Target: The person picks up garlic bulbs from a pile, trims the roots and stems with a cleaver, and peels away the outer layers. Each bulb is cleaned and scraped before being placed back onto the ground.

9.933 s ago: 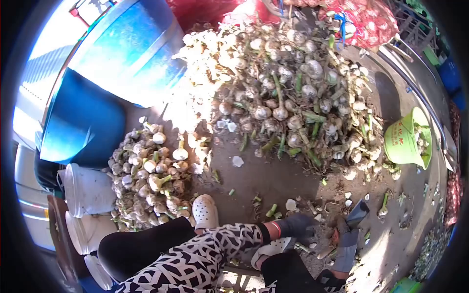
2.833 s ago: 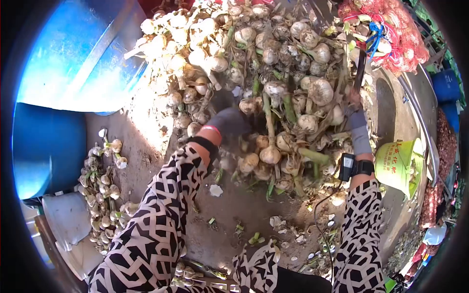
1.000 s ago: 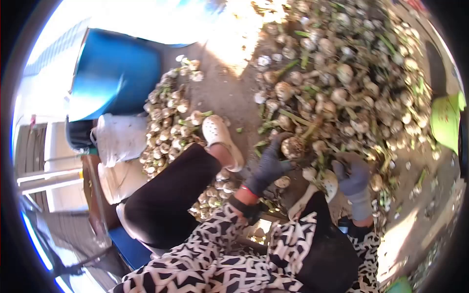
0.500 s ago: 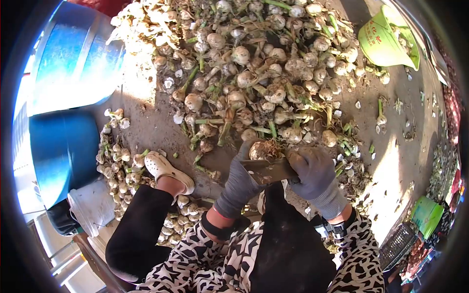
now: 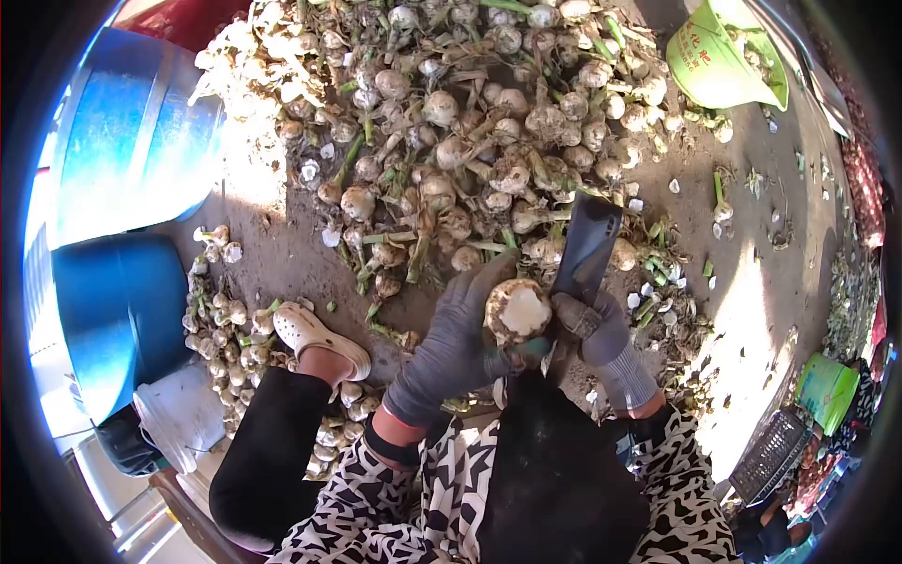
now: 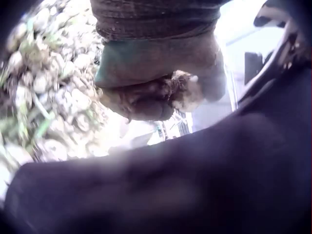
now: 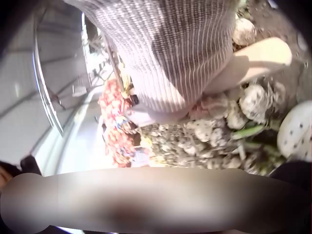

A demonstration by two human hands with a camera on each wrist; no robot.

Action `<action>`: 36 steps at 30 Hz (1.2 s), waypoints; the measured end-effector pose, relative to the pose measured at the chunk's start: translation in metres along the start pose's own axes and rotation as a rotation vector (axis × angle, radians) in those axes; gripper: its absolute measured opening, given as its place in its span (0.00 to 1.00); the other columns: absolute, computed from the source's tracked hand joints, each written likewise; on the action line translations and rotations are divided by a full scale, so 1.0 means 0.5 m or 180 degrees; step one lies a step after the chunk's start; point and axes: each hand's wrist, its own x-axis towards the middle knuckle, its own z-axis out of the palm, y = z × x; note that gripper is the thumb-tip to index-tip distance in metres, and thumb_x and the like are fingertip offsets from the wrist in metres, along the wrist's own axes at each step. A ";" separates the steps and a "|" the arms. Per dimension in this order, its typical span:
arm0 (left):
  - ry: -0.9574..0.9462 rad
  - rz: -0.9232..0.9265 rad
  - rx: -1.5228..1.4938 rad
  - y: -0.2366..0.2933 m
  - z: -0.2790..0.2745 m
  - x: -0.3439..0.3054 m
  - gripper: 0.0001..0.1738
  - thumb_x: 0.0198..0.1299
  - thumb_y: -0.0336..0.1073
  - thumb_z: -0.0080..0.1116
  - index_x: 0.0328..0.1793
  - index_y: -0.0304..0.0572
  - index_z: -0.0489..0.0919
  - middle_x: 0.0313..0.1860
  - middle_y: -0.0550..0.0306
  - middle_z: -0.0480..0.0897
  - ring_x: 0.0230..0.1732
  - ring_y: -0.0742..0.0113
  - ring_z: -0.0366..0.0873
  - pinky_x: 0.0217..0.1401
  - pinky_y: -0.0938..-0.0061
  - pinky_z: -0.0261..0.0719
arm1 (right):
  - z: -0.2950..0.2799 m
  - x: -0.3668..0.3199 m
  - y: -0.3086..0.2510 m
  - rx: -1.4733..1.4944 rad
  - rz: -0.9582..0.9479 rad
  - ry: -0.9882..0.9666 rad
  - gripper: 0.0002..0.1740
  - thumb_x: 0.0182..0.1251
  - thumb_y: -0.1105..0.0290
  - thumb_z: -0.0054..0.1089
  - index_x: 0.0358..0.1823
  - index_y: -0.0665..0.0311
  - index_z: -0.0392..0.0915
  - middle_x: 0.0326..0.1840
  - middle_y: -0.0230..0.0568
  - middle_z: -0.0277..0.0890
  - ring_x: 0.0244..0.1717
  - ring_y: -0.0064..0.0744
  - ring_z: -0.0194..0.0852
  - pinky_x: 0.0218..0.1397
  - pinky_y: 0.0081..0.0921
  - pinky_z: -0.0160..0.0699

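Note:
My gloved left hand [image 5: 456, 329] grips a garlic bulb [image 5: 520, 311] whose flat, pale cut face is turned up toward the head camera. In the left wrist view the bulb [image 6: 187, 92] is partly hidden by the gloved fingers [image 6: 156, 63]. Just to the right, my gloved right hand [image 5: 597, 334] holds a broad dark-bladed knife [image 5: 589, 246], blade pointing away from me. Its light handle [image 7: 258, 61] sticks out of the grey glove [image 7: 170, 53] in the right wrist view. Beyond both hands spreads a heap of untrimmed garlic [image 5: 451, 150] with stems.
A smaller pile of garlic [image 5: 225, 348] lies at left, near a clog-shod foot [image 5: 315, 338], blue tubs [image 5: 117, 310] and a white bucket [image 5: 178, 414]. A yellow-green bucket [image 5: 719, 61] holding trimmings stands far right. Stem scraps [image 5: 662, 277] litter the ground; a dark crate [image 5: 770, 456] sits lower right.
The right hand has swung the knife from across the bulb to upright beside it. The left hand still grips the bulb, now showing its pale cut face. Earlier, both hands were reaching into the heap.

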 end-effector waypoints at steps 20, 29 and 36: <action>0.2045 -0.2691 0.2859 -0.249 -0.303 -0.319 0.34 0.47 0.45 0.75 0.59 0.38 0.75 0.50 0.43 0.79 0.53 0.49 0.78 0.57 0.60 0.76 | -0.078 0.153 0.204 -0.1715 -0.0914 0.0848 0.09 0.71 0.67 0.57 0.45 0.64 0.81 0.21 0.27 0.73 0.18 0.15 0.65 0.20 0.18 0.61; 0.1609 -0.2289 0.0856 -0.529 -0.088 -0.114 0.41 0.43 0.41 0.78 0.62 0.35 0.71 0.49 0.53 0.81 0.49 0.64 0.80 0.50 0.70 0.79 | 0.048 0.161 0.104 -0.2190 -0.0915 0.0042 0.10 0.66 0.70 0.60 0.46 0.67 0.80 0.27 0.39 0.80 0.27 0.23 0.76 0.30 0.22 0.73; 0.1665 -0.1028 -0.0964 -0.236 -0.027 -0.108 0.43 0.47 0.42 0.78 0.62 0.29 0.65 0.48 0.51 0.79 0.50 0.69 0.78 0.50 0.75 0.80 | 0.132 0.157 0.023 -0.3963 -0.2666 -0.0859 0.12 0.53 0.66 0.63 0.39 0.58 0.77 0.30 0.39 0.77 0.29 0.44 0.78 0.30 0.37 0.77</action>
